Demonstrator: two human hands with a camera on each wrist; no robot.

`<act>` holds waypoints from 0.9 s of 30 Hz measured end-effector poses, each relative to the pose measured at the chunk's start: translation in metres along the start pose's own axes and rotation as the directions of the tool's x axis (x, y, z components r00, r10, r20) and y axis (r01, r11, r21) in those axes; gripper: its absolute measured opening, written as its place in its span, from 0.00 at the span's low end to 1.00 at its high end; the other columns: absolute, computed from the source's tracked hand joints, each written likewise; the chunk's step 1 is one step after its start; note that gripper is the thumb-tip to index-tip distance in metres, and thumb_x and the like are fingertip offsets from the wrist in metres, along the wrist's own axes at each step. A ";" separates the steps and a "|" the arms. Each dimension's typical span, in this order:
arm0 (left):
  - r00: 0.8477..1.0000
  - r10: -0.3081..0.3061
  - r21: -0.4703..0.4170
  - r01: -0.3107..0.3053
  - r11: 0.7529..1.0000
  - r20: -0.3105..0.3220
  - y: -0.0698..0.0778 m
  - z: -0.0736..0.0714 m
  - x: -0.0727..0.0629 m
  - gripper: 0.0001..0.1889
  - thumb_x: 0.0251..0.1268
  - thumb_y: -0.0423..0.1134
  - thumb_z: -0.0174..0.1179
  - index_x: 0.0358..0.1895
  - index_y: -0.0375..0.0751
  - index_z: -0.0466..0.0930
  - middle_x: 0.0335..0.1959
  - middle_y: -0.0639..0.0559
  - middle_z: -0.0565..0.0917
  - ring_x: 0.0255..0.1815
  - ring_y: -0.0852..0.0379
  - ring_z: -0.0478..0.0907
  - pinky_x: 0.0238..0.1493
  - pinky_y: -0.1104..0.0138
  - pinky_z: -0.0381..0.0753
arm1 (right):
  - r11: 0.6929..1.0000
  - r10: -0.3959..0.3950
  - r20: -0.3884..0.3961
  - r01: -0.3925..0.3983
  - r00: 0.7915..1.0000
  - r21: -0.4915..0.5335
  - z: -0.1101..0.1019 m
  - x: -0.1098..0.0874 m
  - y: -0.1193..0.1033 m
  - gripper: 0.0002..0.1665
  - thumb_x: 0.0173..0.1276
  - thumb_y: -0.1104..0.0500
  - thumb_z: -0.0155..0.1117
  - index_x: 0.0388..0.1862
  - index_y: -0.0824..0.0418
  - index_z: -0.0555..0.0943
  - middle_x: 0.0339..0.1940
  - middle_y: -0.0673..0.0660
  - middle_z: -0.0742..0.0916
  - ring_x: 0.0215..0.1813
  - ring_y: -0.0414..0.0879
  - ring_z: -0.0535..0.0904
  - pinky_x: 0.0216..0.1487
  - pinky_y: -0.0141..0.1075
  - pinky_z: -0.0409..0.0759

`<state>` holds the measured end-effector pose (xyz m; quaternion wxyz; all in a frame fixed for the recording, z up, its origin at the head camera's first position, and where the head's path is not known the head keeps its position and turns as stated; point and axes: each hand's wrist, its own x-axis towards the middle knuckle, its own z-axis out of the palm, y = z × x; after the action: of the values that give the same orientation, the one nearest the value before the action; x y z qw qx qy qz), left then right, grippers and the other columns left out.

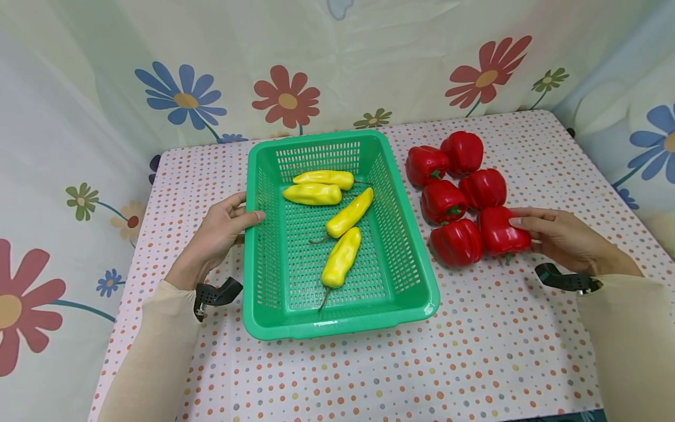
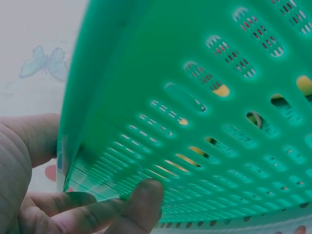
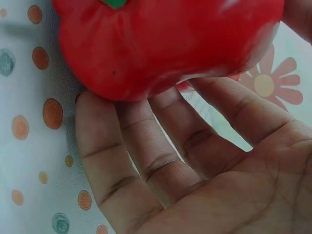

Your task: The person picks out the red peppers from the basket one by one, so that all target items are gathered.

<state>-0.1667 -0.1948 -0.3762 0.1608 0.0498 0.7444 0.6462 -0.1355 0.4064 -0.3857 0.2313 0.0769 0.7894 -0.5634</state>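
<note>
A green plastic basket (image 1: 343, 328) stands on the table with several long yellow peppers (image 1: 341, 258) inside it. My left hand (image 1: 221, 231) grips the basket's left rim, thumb over the edge and fingers against the outer wall. In the left wrist view, fingertips (image 2: 146, 200) touch the slotted side of the basket (image 2: 146, 58). To the basket's right sit several red bell peppers (image 1: 456, 242) in a cluster. My right hand (image 1: 561, 240) holds the nearest right red bell pepper (image 1: 501, 231) between thumb and fingers. Up close, that bell pepper (image 3: 170, 44) rests against the right fingertips (image 3: 97, 105).
The table (image 1: 337, 381) wears a dotted cloth. A flowered curtain (image 1: 337, 70) hangs behind it and at both sides. The bell pepper cluster lies close beside the basket's right wall. Each wrist wears a black strap mount (image 1: 566, 278).
</note>
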 end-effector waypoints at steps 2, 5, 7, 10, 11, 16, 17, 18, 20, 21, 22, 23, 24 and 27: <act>1.000 -0.001 0.000 0.001 1.000 -0.001 0.000 0.000 0.000 0.33 0.78 0.35 0.58 0.81 0.37 0.59 0.62 0.29 0.82 0.43 0.53 0.91 0.45 0.58 0.92 | 1.000 0.011 -0.003 -0.011 1.000 0.005 0.000 0.001 0.000 0.20 0.84 0.55 0.54 0.45 0.25 0.83 0.48 0.29 0.86 0.48 0.31 0.82 0.47 0.34 0.88; 1.000 -0.002 0.003 0.002 1.000 -0.003 0.000 0.000 0.000 0.33 0.78 0.35 0.58 0.81 0.37 0.59 0.62 0.29 0.82 0.42 0.53 0.91 0.45 0.58 0.92 | 1.000 0.025 -0.008 -0.025 1.000 0.016 0.001 0.001 -0.002 0.20 0.84 0.54 0.54 0.44 0.24 0.84 0.47 0.29 0.86 0.48 0.31 0.82 0.47 0.34 0.89; 1.000 -0.004 0.003 0.004 1.000 -0.003 0.000 0.000 0.000 0.33 0.78 0.35 0.58 0.81 0.37 0.59 0.62 0.29 0.81 0.42 0.53 0.91 0.45 0.59 0.92 | 0.999 0.028 -0.011 -0.027 1.000 0.018 0.002 0.001 -0.002 0.20 0.84 0.54 0.54 0.43 0.25 0.84 0.47 0.29 0.86 0.47 0.31 0.82 0.46 0.34 0.89; 1.000 -0.008 0.001 0.008 1.000 -0.002 0.000 0.000 0.000 0.33 0.78 0.35 0.58 0.81 0.37 0.58 0.63 0.28 0.81 0.42 0.53 0.91 0.45 0.59 0.92 | 1.000 0.025 -0.017 -0.025 1.000 0.011 0.002 0.001 -0.003 0.20 0.84 0.54 0.53 0.43 0.24 0.84 0.46 0.29 0.86 0.47 0.31 0.82 0.46 0.34 0.88; 1.000 -0.008 0.000 0.008 1.000 -0.001 0.000 0.000 0.000 0.33 0.78 0.35 0.58 0.81 0.37 0.58 0.63 0.28 0.81 0.42 0.53 0.91 0.45 0.59 0.92 | 1.000 0.024 -0.020 -0.024 1.000 0.005 0.003 0.001 -0.003 0.20 0.84 0.53 0.53 0.43 0.24 0.84 0.46 0.29 0.86 0.47 0.31 0.82 0.46 0.33 0.88; 1.000 -0.007 0.002 0.007 1.000 -0.001 0.001 0.000 -0.001 0.33 0.78 0.35 0.58 0.81 0.37 0.58 0.63 0.28 0.81 0.41 0.54 0.91 0.45 0.59 0.92 | 0.999 0.027 -0.033 -0.027 0.999 -0.025 0.002 -0.001 -0.002 0.20 0.84 0.52 0.53 0.43 0.24 0.84 0.46 0.28 0.85 0.47 0.31 0.81 0.46 0.32 0.88; 1.000 -0.006 0.002 0.006 1.000 0.000 0.001 0.000 -0.001 0.33 0.79 0.35 0.58 0.81 0.37 0.58 0.63 0.28 0.80 0.42 0.54 0.91 0.45 0.59 0.92 | 0.999 0.028 -0.034 -0.029 0.999 -0.027 0.001 -0.001 -0.002 0.20 0.84 0.52 0.53 0.43 0.24 0.84 0.46 0.28 0.85 0.47 0.31 0.81 0.46 0.32 0.88; 1.000 -0.007 0.002 0.007 1.000 0.000 0.001 0.001 -0.001 0.33 0.79 0.35 0.57 0.81 0.37 0.58 0.63 0.28 0.81 0.42 0.54 0.91 0.45 0.59 0.92 | 0.999 0.030 -0.037 -0.031 0.999 -0.030 0.001 -0.001 -0.002 0.20 0.84 0.52 0.53 0.42 0.24 0.84 0.45 0.28 0.85 0.47 0.31 0.81 0.46 0.32 0.87; 1.000 -0.008 0.002 0.008 1.000 0.000 0.001 0.001 -0.001 0.33 0.79 0.35 0.57 0.81 0.37 0.58 0.63 0.28 0.80 0.42 0.54 0.91 0.45 0.59 0.92 | 0.999 0.026 -0.037 -0.027 0.999 -0.025 0.000 -0.002 -0.001 0.20 0.84 0.52 0.52 0.43 0.25 0.84 0.45 0.29 0.85 0.47 0.32 0.81 0.46 0.32 0.87; 1.000 -0.009 0.001 0.009 1.000 0.000 0.001 0.001 -0.001 0.33 0.79 0.35 0.57 0.81 0.37 0.58 0.64 0.28 0.80 0.42 0.55 0.91 0.45 0.59 0.92 | 0.999 0.025 -0.037 -0.026 0.999 -0.020 0.000 -0.002 0.000 0.20 0.85 0.53 0.52 0.43 0.25 0.85 0.46 0.29 0.85 0.47 0.32 0.81 0.46 0.32 0.87; 1.000 -0.009 -0.001 0.009 1.000 0.000 0.001 0.001 -0.001 0.32 0.79 0.35 0.57 0.81 0.36 0.58 0.64 0.28 0.80 0.42 0.55 0.90 0.45 0.59 0.92 | 1.000 0.022 -0.035 -0.023 0.999 -0.014 -0.001 -0.002 0.000 0.20 0.85 0.53 0.52 0.43 0.26 0.85 0.46 0.29 0.85 0.47 0.32 0.81 0.46 0.32 0.87; 1.000 -0.009 -0.002 0.009 1.000 0.000 0.001 0.001 -0.001 0.32 0.79 0.35 0.57 0.81 0.36 0.58 0.64 0.28 0.80 0.42 0.55 0.90 0.45 0.59 0.92 | 1.000 0.020 -0.034 -0.020 0.999 -0.007 -0.001 -0.002 0.001 0.20 0.85 0.53 0.52 0.44 0.26 0.85 0.46 0.29 0.85 0.47 0.32 0.81 0.46 0.32 0.87; 1.000 -0.010 -0.002 0.010 1.000 -0.001 0.001 0.001 -0.001 0.32 0.79 0.35 0.57 0.81 0.36 0.58 0.64 0.28 0.80 0.42 0.55 0.90 0.44 0.59 0.92 | 1.000 0.018 -0.033 -0.018 0.999 -0.002 -0.002 -0.003 0.001 0.20 0.85 0.53 0.52 0.44 0.27 0.86 0.46 0.30 0.85 0.47 0.33 0.81 0.46 0.31 0.87; 1.000 -0.008 -0.003 0.008 1.000 0.000 0.001 0.001 -0.001 0.33 0.79 0.35 0.57 0.81 0.37 0.57 0.64 0.28 0.80 0.41 0.55 0.91 0.44 0.59 0.92 | 1.000 0.012 -0.031 -0.011 0.999 0.010 -0.003 -0.003 0.001 0.20 0.85 0.54 0.51 0.44 0.28 0.86 0.47 0.31 0.85 0.47 0.33 0.81 0.45 0.32 0.87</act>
<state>-0.1656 -0.1938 -0.3750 0.1634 0.0468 0.7437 0.6466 -0.1333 0.4098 -0.3845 0.2218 0.0915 0.7898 -0.5645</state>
